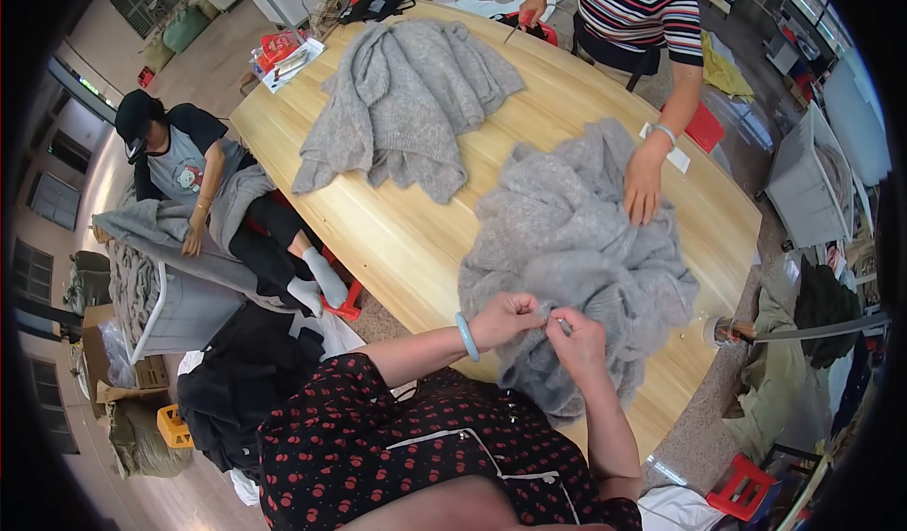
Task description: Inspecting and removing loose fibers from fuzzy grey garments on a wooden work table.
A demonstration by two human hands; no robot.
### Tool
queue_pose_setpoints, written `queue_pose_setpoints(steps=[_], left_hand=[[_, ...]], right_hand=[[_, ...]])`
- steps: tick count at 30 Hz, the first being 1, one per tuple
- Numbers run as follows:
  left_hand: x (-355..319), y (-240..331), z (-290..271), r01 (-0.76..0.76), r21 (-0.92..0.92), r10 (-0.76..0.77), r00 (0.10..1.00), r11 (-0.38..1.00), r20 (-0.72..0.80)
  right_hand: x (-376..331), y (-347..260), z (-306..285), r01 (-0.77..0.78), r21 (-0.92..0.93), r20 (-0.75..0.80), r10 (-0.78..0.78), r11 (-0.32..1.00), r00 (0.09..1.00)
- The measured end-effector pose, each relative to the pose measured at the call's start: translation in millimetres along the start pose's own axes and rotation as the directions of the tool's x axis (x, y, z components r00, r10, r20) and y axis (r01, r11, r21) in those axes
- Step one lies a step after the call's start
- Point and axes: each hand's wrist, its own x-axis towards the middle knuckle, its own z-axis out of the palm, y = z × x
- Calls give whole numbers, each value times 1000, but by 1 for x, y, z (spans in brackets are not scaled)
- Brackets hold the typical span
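Note:
A heap of fuzzy grey knitwear (567, 210) lies on the near right of the wooden table, and its close edge hangs toward me. My left hand (505, 320), with a pale bangle on the wrist, pinches a small fold of the grey knit. Right beside it, my right hand (578, 344) is closed on the same knit, thumb against forefinger. A small shiny bit shows at those fingertips, too small to name. Across the table, a co-worker's hand (643, 183) rests on the heap, and their other hand (534, 8) holds a slim tool.
Another grey knit garment (406, 96) is spread on the far left of the table (378, 248). At the left, a seated person (194, 158) handles grey knitwear over a grey bin (189, 309). A cup of tools (726, 331) stands by the right edge. Dark cloth (250, 380) lies at lower left.

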Motion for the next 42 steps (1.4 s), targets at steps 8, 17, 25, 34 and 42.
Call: queue_pose_setpoints(steps=[8,17,25,34,42], left_hand=[[-24,35,12,-312,433,351,936,846,-11],[-30,69,3,270,-470,-192,959,840,208],[-34,74,3,386,-525,-186,901,759,393],[-53,146,29,175,-542,120,876,822,466],[-66,160,59,97,-484,114,914,870,390]], right_hand=[[-3,-7,11,253,-47,-283,-256,966,924],[-40,9,-28,14,91,-20,-12,996,1000],[-46,59,-45,-319,132,-32,326,938,945],[-63,-44,-111,251,438,-427,-46,863,903],[-82,-85,-124,424,-64,-183,-429,903,885]])
